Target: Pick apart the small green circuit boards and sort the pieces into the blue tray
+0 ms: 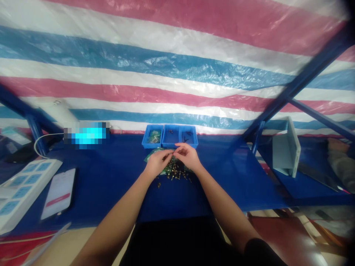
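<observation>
Both hands pinched shut, fingertips meeting at centre frame. Left hand and right hand close thumb and forefinger toward each other; whatever sits between them is too small to make out.

Directly under and just below the hands: a loose pile of small metal parts, brass-coloured, scattered on the blue table. A few strays lie to the lower left of the pile. Something green and crinkled, a bag, shows at the left edge of the left hand, partly covered by it.

Just above the hands, against the back of the table: three blue bins in a row, touching side by side. Left bin holds greenish contents; middle bin and right bin each hold a few dark bits.

Lower left of frame: a phone lying flat, screen lit, beside a white power strip. Right of frame: a grey stand, upright, well apart from the hands. Striped tarp fills the upper frame.
</observation>
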{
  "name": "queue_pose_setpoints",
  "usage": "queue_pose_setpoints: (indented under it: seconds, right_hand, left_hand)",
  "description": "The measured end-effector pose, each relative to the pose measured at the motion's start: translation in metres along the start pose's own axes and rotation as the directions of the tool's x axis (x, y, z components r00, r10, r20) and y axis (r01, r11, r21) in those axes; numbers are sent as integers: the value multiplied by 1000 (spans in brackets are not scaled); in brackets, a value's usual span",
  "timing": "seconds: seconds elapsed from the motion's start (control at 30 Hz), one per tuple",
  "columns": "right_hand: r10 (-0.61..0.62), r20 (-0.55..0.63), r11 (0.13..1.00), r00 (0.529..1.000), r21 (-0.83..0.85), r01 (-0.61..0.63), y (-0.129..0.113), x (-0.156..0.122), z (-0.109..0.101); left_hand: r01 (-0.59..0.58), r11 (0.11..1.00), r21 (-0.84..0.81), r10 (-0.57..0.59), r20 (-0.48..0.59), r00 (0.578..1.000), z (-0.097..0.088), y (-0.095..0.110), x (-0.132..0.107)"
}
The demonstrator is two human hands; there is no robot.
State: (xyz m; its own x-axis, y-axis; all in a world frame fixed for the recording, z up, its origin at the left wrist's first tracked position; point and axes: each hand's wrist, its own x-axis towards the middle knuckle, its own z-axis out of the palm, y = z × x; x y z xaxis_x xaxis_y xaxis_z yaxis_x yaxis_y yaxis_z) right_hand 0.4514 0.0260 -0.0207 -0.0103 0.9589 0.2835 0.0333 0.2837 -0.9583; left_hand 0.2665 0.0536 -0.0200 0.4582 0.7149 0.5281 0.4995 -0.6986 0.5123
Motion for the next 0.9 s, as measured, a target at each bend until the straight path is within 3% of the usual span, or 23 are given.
queue_pose_setpoints:
  seconds: [0.17,0.47,0.9]
  right_hand:
    - [-1,-15,1000,1000,-1,1,2,2,-1]
    - [-47,-61,970,997,-240,31,-2,0,-3]
    - [-44,-53,971,998,-237,30,-7,-1,-2]
  left_hand:
    - [66,998,-2,-66,14,998,-2,3,0]
    - [140,990,-20,-139,26,990,-4,4,1]
    - [141,990,-11,-141,40,989,-5,4,2]
